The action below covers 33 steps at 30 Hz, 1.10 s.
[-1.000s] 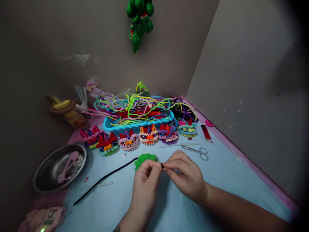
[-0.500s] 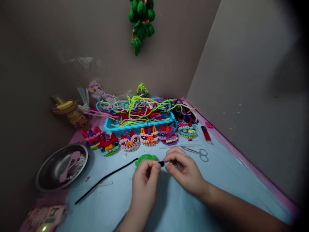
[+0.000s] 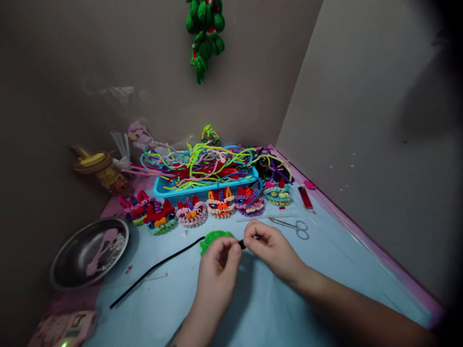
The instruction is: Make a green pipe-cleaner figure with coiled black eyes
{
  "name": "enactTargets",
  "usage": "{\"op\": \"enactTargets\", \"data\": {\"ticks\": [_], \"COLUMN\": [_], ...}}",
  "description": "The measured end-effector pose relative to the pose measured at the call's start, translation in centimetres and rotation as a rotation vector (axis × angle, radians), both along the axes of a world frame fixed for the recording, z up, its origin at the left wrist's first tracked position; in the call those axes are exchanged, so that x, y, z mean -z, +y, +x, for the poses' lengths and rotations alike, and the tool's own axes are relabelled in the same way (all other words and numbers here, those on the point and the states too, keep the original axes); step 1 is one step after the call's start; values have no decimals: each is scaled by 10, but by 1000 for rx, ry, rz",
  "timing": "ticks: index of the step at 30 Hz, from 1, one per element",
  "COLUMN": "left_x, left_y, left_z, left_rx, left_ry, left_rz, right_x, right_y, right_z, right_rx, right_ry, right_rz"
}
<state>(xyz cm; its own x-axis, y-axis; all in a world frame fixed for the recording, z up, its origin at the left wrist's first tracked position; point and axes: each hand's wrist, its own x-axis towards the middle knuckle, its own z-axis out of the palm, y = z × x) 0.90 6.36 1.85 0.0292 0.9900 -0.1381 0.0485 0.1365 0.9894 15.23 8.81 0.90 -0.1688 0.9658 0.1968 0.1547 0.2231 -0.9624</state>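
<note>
Between the fingertips of my left hand (image 3: 220, 265) and my right hand (image 3: 269, 248) is a small black fuzzy piece (image 3: 242, 244), apparently pipe cleaner. Both hands pinch it, thumb against forefinger, from opposite sides. Just behind my left fingers lies a green coiled pipe-cleaner piece (image 3: 213, 239), partly hidden by them. A long black pipe cleaner (image 3: 157, 266) runs from beside the green piece toward the lower left of the table. Past my right hand rest small scissors (image 3: 294, 226), partly spread.
A blue tray (image 3: 170, 193) heaped with colourful pipe cleaners (image 3: 206, 161) stands at the back. Several lion-head figures (image 3: 220, 202) line its front. At left sits a metal bowl (image 3: 65, 258) holding a pink tool and white beads. A red lighter (image 3: 306, 198) lies right.
My right thumb and forefinger have closed in on the black piece, where they were slightly apart before. The whole view has shifted a little.
</note>
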Motion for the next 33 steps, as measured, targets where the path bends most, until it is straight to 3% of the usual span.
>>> {"op": "enactTargets", "data": {"ticks": [5,11,14,25,33], "left_x": [2,1,2,6,6], "left_y": [2,4,3,-1,0], "left_z": [-3,-5,-4,1,0], "left_rx": [4,-10,-4,-10,-8], "left_ry": [34,-61,-77,-151,-202], "left_rz": [35,-61,-72,-131,-147], "right_x": [1,5,7,7,10], "right_y": [-3,-8,-9,-15,-14], "right_z": [2,4,2,-5,-5], "right_rx": [-65,80,99,153,175], "right_ry": [-32,-188,-214,-252,-239], "right_rz": [57,430,535,674,681]}}
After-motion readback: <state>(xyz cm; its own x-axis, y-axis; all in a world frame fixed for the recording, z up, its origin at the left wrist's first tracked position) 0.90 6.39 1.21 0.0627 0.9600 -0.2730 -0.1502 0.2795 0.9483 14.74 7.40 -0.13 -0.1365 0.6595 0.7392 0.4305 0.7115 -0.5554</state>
